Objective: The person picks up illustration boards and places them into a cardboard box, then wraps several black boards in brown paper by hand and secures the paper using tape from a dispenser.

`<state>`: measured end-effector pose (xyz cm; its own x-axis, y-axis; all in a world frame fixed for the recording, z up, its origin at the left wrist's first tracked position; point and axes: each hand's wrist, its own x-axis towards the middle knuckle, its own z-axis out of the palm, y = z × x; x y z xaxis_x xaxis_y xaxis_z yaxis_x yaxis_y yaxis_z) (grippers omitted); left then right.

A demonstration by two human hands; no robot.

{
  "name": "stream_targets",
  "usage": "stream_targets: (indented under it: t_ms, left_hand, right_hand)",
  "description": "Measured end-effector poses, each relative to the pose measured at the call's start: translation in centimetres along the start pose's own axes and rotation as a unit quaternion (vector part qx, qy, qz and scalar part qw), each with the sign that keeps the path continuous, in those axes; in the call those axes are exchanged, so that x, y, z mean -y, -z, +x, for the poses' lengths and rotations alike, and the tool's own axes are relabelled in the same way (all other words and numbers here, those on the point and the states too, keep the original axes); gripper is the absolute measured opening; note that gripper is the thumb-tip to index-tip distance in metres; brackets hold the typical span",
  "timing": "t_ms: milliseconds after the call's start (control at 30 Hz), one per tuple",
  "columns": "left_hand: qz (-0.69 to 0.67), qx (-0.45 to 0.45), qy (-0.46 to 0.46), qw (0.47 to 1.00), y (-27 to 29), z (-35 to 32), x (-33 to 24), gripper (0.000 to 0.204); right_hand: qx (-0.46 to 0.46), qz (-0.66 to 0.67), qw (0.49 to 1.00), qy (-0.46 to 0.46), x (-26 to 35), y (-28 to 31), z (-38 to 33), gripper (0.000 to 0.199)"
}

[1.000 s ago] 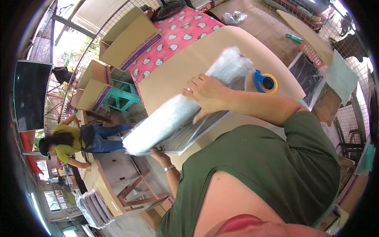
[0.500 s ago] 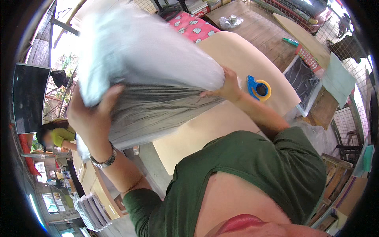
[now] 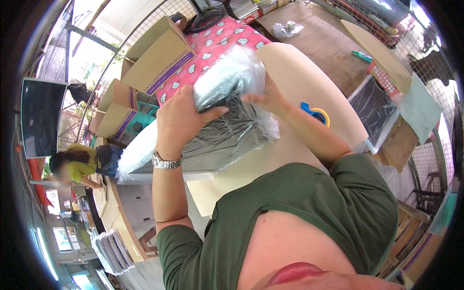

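Note:
A dark flat panel wrapped in clear plastic (image 3: 217, 145) is in front of me, tilted over a sheet of brown paper. The loose plastic wrap (image 3: 229, 72) is gathered in a bunch at the panel's far side. My left hand (image 3: 186, 118), with a metal watch on its wrist, closes on the left of this bunch, thumb pointing right. My right hand (image 3: 268, 96) grips the right of the bunch; its fingers are partly hidden behind the plastic. A blue tape dispenser with a yellow roll (image 3: 316, 113) lies on the brown paper (image 3: 309, 77) beside my right forearm.
Cardboard boxes (image 3: 157, 63) stand at the far left, next to a pink patterned cloth (image 3: 222, 36). A plastic-wrapped dark panel (image 3: 372, 108) lies at the right, by a red basket (image 3: 384, 79). A person in a yellow-green top (image 3: 79, 164) works at a table on the left.
The raised plastic wrap has come down and bunched up, uncovering the boxes behind. My left hand has moved right, closer to my right hand, which has shifted slightly left.

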<state>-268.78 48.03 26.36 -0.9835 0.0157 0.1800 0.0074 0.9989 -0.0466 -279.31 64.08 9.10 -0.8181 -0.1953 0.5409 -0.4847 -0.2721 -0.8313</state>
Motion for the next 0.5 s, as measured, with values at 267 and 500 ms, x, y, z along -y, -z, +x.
stream_targets:
  t_ms: [267,500]
  left_hand:
    - [-0.027,-0.201,0.239,0.95,-3.0,-13.2,20.4,0.058]
    - [-0.698,-0.341,0.19,0.6,-15.0,-17.1,20.3,0.072]
  right_hand:
    - [0.124,-0.051,0.985,0.108,7.9,-1.9,4.6,0.02]
    - [0.05,0.144,0.988,-0.025,2.4,-2.3,0.5,0.041]
